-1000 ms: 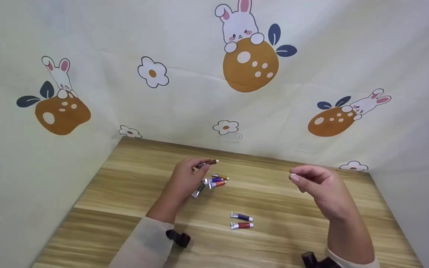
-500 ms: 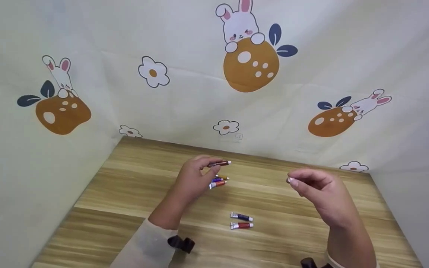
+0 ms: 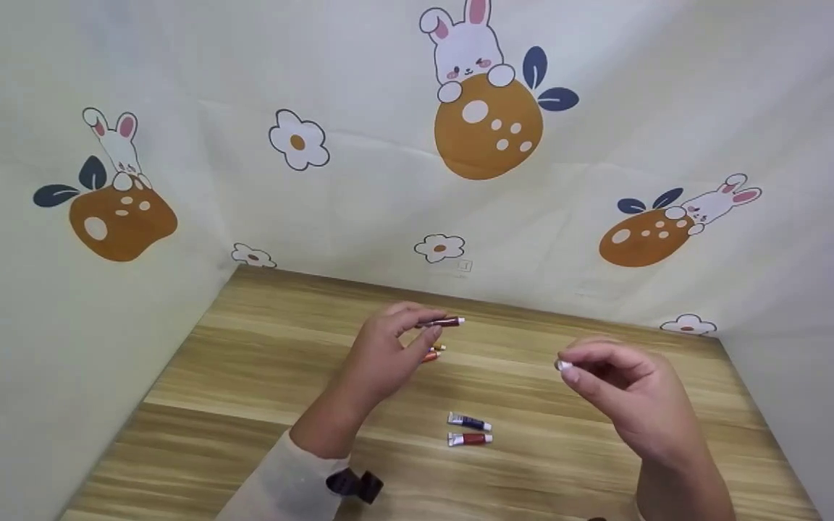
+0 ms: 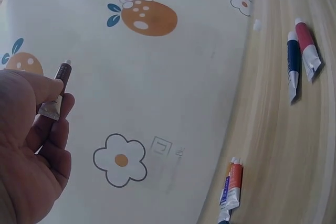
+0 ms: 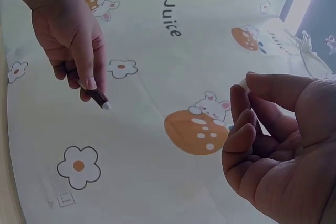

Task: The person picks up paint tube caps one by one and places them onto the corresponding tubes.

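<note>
My left hand (image 3: 392, 354) pinches a dark brown paint tube (image 3: 448, 322) between thumb and fingers, held above the table with its narrow white tip pointing right. In the left wrist view the tube (image 4: 63, 80) shows its silver crimped end under the thumb. My right hand (image 3: 634, 398), raised at the right, pinches a small white cap (image 3: 565, 366) between thumb and forefinger. A gap separates the two hands. Partly hidden behind the left hand lie an orange tube (image 3: 431, 357) and a yellow-brown tube (image 3: 441, 348); a purple tube (image 4: 226, 184) shows beside them in the left wrist view.
A dark blue paint tube (image 3: 473, 422) and a red one (image 3: 474, 439) lie side by side near the middle of the wood-grain table (image 3: 243, 347). Cream cloth walls (image 3: 359, 202) printed with rabbits, oranges and flowers stand around the table.
The left hand has moved right with the brown tube, now covering more of the tubes behind it. My right hand has come slightly nearer to me, still pinching the white cap.
</note>
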Available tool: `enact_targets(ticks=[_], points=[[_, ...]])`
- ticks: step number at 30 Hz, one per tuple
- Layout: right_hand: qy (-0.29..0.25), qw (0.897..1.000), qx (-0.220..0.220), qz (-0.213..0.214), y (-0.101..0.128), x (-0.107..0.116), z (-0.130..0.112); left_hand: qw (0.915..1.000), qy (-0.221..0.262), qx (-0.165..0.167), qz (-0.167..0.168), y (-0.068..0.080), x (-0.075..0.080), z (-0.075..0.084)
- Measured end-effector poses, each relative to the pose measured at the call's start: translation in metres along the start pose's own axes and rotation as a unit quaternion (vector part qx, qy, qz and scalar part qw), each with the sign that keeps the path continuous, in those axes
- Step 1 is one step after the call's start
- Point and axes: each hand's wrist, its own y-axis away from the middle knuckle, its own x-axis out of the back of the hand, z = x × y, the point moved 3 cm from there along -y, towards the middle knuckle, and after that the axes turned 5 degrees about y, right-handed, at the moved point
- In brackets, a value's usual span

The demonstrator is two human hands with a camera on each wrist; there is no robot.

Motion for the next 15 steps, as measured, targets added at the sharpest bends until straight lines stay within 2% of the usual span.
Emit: enact_targets(ticks=[6,12,15], points=[[0.010,0.999,0.046,0.011,0.003,-0.006,-0.005,0.9996,0.022,-0.017,-0.001,0.005,0.000,0.014],[0.003,0.998,0.061,0.018,0.004,-0.010,-0.006,0.9978,-0.010,-0.064,0.012,0.011,0.001,0.028],[0.004,0.998,0.065,0.022,0.005,-0.011,-0.007,0.9972,-0.014,-0.072,0.011,0.013,0.000,0.034]])
